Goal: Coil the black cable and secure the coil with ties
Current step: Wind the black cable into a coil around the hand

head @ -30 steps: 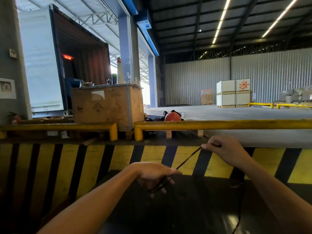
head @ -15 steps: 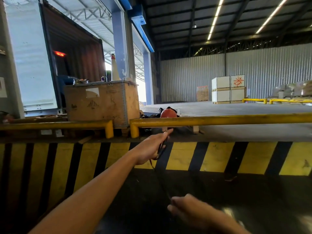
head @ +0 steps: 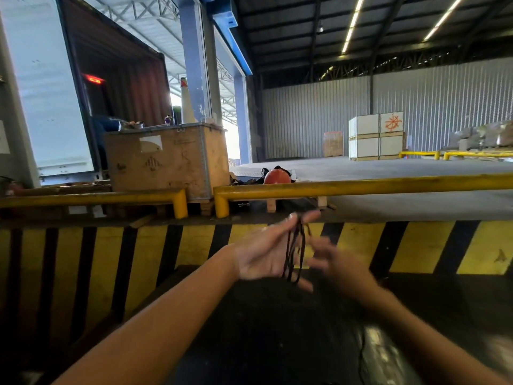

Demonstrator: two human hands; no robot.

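Loops of black cable (head: 294, 250) hang over my left hand (head: 263, 255), fingers spread flat as a former; my blurred right hand (head: 337, 262), at three o'clock, grip unclear, feeds more.

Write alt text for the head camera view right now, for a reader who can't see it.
A left hand, fingers spread, carries several loops of black cable while a motion-blurred right hand reaches in beside them. Beyond are a yellow-and-black striped dock wall, yellow guard rail and wooden crate.
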